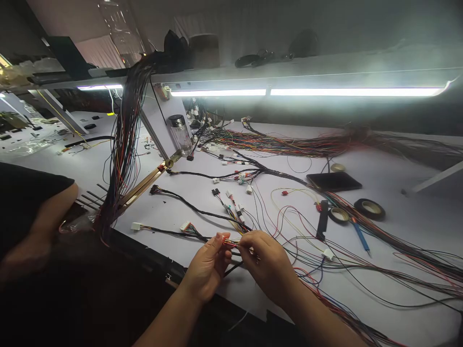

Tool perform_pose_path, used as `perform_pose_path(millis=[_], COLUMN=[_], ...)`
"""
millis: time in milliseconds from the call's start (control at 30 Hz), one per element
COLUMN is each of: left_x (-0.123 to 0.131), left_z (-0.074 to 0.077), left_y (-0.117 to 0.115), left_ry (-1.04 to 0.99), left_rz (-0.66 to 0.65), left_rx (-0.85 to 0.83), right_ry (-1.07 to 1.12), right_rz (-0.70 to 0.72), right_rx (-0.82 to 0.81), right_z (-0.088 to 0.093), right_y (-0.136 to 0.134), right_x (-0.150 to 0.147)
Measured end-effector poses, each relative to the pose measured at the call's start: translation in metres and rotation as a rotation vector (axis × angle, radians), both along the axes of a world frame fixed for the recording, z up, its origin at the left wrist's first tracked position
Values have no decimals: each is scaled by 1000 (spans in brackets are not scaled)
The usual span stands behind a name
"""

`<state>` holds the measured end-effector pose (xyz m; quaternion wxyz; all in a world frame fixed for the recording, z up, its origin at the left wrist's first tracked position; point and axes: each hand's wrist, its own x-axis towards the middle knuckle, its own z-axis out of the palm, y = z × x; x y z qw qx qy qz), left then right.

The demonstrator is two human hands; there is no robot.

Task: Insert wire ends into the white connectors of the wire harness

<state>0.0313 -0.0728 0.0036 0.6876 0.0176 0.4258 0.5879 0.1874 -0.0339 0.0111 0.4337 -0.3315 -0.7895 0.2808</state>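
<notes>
Near the table's front edge, my left hand (209, 266) is closed, with a small red connector (224, 240) pinched between thumb and fingers. Thin wires (233, 243) run from this connector toward my right hand (266, 262), whose thumb and forefinger are pinched on them. My right palm faces down and hides part of the wires. Just beyond my hands lie black-wrapped harness branches (202, 210). A white connector (136, 226) ends one branch at the left, and another white multi-pin connector (185, 226) lies closer in.
Black tape rolls (369, 209), a blue pen-like tool (360, 236) and a dark phone-like slab (334, 181) lie at right. A glass bottle (180, 136) stands at the back. Hanging wires (125, 130) drop from the shelf (307, 67). Another person's arm (54, 212) is at left.
</notes>
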Motion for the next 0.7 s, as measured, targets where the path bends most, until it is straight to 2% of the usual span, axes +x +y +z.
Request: perform_pose_path(millis=[233,467,700], left_x=[3,1,3], left_z=[-7,-10,-12], left_y=[-2,-3,-4], left_ry=[50,-14,-6], left_rz=[50,-23,13], left_rx=[62,59,21], right_ry=[24,3,6], right_rz=[4,102,213], right_rx=[-44,-12,6], right_z=[-2,0,-3], right_y=[-1,-4,-11], right_x=[1,0,3])
